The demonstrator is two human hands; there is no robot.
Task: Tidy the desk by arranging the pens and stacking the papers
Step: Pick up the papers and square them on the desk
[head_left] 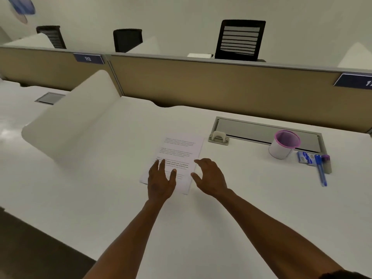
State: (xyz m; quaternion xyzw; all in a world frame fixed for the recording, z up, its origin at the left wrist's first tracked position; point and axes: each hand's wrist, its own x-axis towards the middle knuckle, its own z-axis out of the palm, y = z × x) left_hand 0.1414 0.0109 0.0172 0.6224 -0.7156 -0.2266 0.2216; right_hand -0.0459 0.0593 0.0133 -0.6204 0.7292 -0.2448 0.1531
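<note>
Printed papers lie in a stack on the white desk, slightly angled. My left hand rests flat on the stack's near left part, fingers straight. My right hand hovers at the stack's right edge with fingers loosely curved and holds nothing. Far to the right stands a white pen cup with a pink rim; it looks empty. Beside it lie a blue pen and a purple-capped marker.
A small blue packet lies by the pens. A grey cable tray runs behind the cup. A white side divider stands left; a tan partition closes the back. Black chairs sit beyond.
</note>
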